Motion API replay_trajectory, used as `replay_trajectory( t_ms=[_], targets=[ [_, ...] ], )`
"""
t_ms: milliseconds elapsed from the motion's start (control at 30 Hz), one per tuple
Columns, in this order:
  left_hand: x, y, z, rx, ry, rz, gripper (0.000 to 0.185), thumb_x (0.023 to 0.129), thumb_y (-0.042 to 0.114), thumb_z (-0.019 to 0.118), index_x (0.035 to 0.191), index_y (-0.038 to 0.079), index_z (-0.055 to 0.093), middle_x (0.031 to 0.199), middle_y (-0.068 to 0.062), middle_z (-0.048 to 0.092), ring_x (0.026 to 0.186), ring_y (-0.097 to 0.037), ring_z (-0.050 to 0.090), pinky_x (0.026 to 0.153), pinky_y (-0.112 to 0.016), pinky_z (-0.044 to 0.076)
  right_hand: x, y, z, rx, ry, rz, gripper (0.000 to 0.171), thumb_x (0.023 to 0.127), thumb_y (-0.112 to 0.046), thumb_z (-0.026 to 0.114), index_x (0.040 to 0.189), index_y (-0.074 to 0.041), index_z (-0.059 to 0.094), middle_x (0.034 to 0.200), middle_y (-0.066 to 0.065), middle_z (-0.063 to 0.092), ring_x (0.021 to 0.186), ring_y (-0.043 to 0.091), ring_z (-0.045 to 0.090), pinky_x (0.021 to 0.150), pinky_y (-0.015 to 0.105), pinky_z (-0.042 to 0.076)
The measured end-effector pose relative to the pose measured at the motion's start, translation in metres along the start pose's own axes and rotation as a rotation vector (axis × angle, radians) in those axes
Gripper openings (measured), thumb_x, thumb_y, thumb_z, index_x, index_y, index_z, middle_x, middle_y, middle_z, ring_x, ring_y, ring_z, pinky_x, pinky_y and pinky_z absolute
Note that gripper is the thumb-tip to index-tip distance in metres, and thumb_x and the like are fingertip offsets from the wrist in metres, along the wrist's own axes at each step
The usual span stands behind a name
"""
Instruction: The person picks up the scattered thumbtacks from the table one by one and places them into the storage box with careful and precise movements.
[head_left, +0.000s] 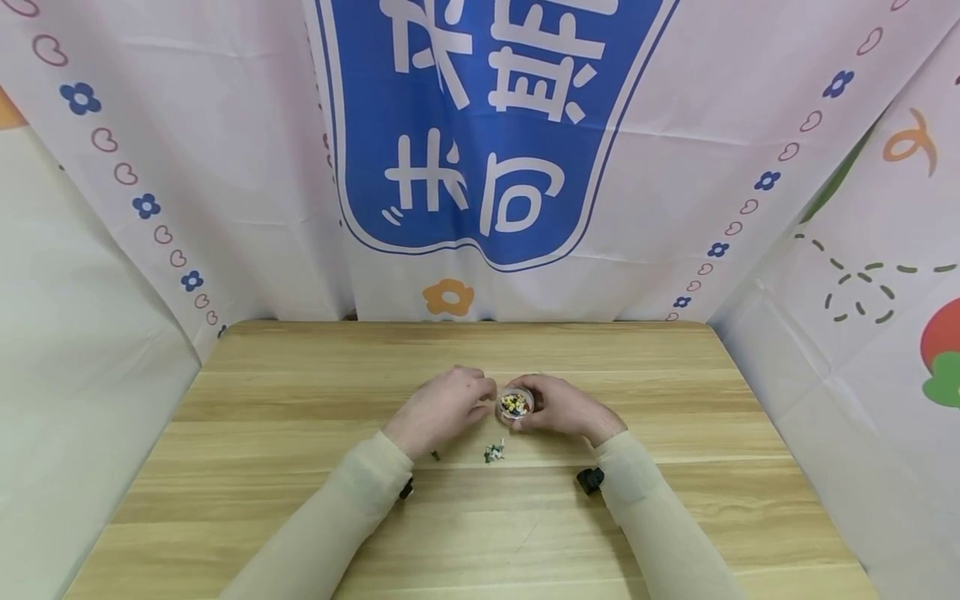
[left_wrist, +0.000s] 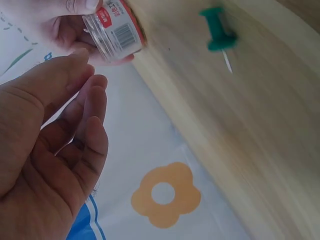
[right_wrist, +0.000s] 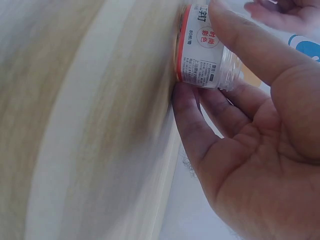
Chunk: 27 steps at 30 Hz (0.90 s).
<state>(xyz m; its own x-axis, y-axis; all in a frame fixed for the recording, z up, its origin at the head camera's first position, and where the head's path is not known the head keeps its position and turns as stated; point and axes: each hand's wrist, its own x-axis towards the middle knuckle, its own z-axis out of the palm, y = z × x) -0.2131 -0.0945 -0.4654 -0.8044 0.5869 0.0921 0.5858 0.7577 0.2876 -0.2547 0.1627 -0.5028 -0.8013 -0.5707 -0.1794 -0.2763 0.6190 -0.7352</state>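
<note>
A small clear jar (head_left: 515, 404) with a white and red label stands on the wooden table, its top uncovered and coloured push pins visible inside. My right hand (head_left: 558, 406) grips the jar around its side, thumb and fingers curled about it. Just left of the jar is my left hand (head_left: 450, 404), with its fingers loosely bent; in the left wrist view I see nothing held between them. A small pile of green and white push pins (head_left: 494, 452) lies in front of the jar. One green push pin (left_wrist: 219, 30) lies apart, near my left wrist.
The wooden table (head_left: 637, 367) runs back to a printed cloth (head_left: 285, 208) hanging behind it, with more cloth at both sides. A black wrist device (head_left: 590, 480) shows at the right sleeve.
</note>
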Motion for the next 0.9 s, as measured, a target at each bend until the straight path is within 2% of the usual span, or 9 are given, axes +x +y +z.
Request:
replay_trajectory(
  t_ms=[133, 433, 700, 900],
  targets=[
    [-0.007, -0.002, -0.004, 0.013, -0.020, -0.010, 0.016, 0.109, 0.018, 0.086, 0.124, 0.013, 0.084, 0.117, -0.005, 0.085, 0.107, -0.022, 0.081, 0.099, -0.041, 0.071, 0.001, 0.001, 0.000, -0.010, 0.006, 0.014, 0.064, 0.098, -0.020, 0.098, 0.155, -0.008, 0.071, 0.150, 0.014, 0.078, 0.136, 0.027, 0.073, 0.127, 0.056, 0.058],
    [-0.021, -0.010, -0.010, 0.071, -0.056, 0.036, 0.016, 0.107, 0.014, 0.088, 0.121, 0.010, 0.085, 0.117, -0.006, 0.086, 0.108, -0.023, 0.082, 0.100, -0.040, 0.071, 0.001, 0.002, 0.000, -0.025, 0.009, 0.026, 0.065, 0.099, -0.021, 0.098, 0.157, -0.009, 0.070, 0.150, 0.013, 0.077, 0.135, 0.027, 0.073, 0.125, 0.056, 0.058],
    [-0.030, -0.014, -0.013, 0.132, -0.120, 0.077, 0.014, 0.101, 0.007, 0.092, 0.113, 0.011, 0.085, 0.107, -0.004, 0.085, 0.094, -0.018, 0.080, 0.083, -0.031, 0.071, 0.002, 0.002, 0.000, -0.020, 0.004, 0.030, 0.065, 0.100, -0.020, 0.097, 0.157, -0.009, 0.070, 0.150, 0.013, 0.077, 0.135, 0.027, 0.072, 0.125, 0.055, 0.058],
    [-0.037, -0.015, -0.016, 0.142, -0.167, 0.129, 0.012, 0.098, 0.004, 0.092, 0.100, 0.012, 0.084, 0.095, 0.001, 0.081, 0.080, -0.009, 0.069, 0.071, -0.023, 0.060, 0.001, 0.000, 0.000, -0.023, 0.004, 0.033, 0.066, 0.099, -0.019, 0.098, 0.158, -0.008, 0.070, 0.151, 0.014, 0.077, 0.137, 0.028, 0.072, 0.127, 0.057, 0.057]
  ],
)
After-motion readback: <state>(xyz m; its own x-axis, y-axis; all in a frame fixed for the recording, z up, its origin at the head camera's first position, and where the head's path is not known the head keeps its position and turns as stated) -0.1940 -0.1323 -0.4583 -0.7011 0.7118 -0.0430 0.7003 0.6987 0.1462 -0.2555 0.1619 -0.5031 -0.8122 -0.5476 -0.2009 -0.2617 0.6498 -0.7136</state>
